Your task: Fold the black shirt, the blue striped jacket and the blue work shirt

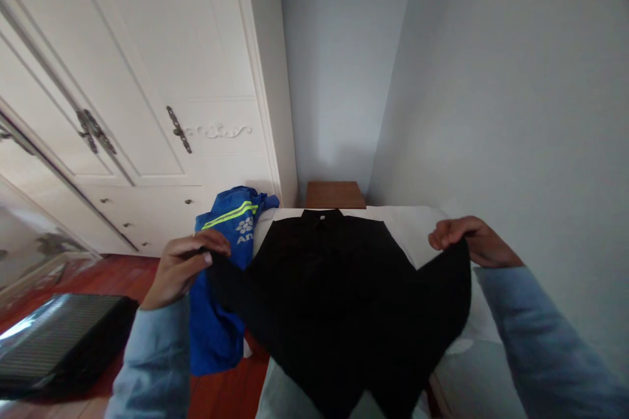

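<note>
Your two arms, in light-blue fabric sleeves (157, 347), reach forward and wide apart. Your left hand (177, 263) is held beside the left edge of the white-covered surface (425, 217), thumb pressed to fingers, pinching one corner of the black, collared fabric garment (334, 281). Your right hand (474, 239), near the right edge, has its fingers curled closed around the opposite corner. Between your hands the garment spreads out, its collar by the far edge, its lower part hanging toward you over the near edge. A blue fabric garment with yellow-green stripes (219, 334) drapes over the left edge.
</note>
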Demonstrator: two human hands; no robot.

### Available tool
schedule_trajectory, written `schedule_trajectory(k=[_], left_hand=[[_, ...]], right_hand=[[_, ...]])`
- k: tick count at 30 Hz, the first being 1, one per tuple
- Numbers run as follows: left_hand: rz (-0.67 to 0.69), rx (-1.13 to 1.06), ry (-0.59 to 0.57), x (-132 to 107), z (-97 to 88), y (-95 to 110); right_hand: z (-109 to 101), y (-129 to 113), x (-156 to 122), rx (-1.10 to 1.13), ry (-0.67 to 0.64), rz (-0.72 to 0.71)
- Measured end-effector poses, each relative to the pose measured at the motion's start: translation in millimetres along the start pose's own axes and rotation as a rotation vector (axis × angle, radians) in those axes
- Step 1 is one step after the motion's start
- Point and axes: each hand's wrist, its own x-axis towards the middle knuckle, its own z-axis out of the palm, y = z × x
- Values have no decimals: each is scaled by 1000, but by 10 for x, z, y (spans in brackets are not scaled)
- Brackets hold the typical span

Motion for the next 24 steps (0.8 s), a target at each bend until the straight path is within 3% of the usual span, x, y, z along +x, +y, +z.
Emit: schedule_trajectory(k=[3, 6, 8, 11, 15, 19, 24], left_hand=[[-206, 93, 163, 673, 157, -556], [-467, 495, 130, 1184, 368, -1275], [-538, 549, 92, 1349, 469, -1717], [-632, 580, 50, 1359, 513, -2188], [-715, 571, 29, 1235, 427, -2441], [-780, 532, -26, 1203, 317, -2473], [-786, 598, -48, 1209, 271, -2479]], right_hand=[[-25, 402, 767, 212, 192, 173], [85, 880, 1300, 232, 415, 525], [190, 1176, 1449, 202, 429, 632], [295, 1513, 1445, 185, 410, 678], [225, 1707, 1335, 156, 409, 669], [-10, 1719, 1311, 82, 436, 647], [-199, 1786, 1364, -161, 562, 552]])
